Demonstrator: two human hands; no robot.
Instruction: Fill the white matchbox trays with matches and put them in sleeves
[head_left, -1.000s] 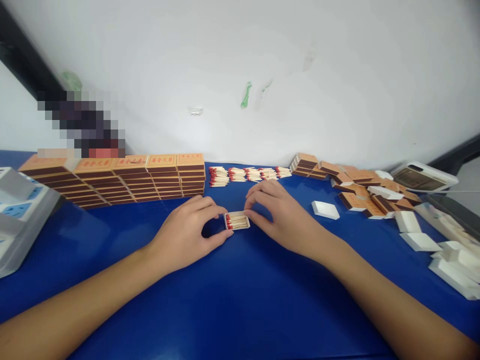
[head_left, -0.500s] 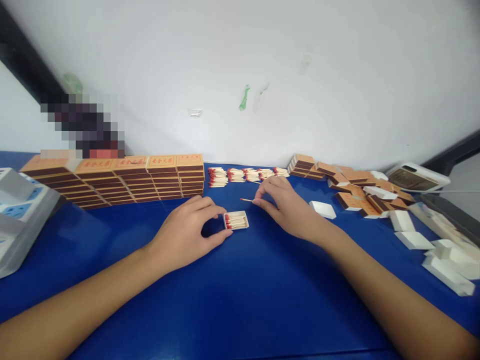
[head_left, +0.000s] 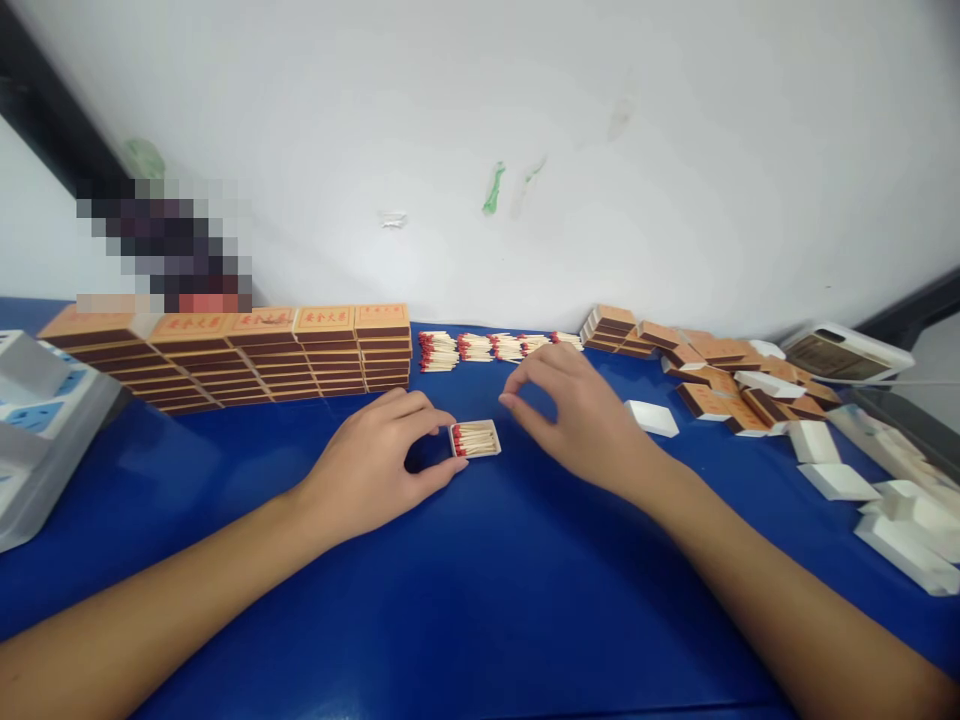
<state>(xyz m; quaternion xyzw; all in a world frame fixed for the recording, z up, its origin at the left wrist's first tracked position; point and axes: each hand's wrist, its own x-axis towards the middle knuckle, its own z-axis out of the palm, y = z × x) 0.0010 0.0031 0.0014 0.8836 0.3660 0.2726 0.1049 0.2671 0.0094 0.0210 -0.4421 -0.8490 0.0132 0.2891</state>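
A small white matchbox tray (head_left: 475,439) filled with red-tipped matches lies on the blue table (head_left: 480,600). My left hand (head_left: 375,465) is curled beside it, with thumb and forefinger gripping the tray's left end. Just right of the tray and slightly above it, my right hand (head_left: 581,415) hovers with its fingers arched. Its thumb and forefinger are apart and no match shows between them.
Rows of stacked orange matchboxes (head_left: 225,355) line the wall at left. Bundles of loose matches (head_left: 495,347) lie behind the hands. A heap of orange sleeves (head_left: 712,375) and empty white trays (head_left: 832,480) fills the right side. A power strip (head_left: 37,420) sits at far left.
Half a second ago my right hand pinched a single match behind the tray; now it has come back toward the tray and the match is no longer visible. My left hand stayed put.
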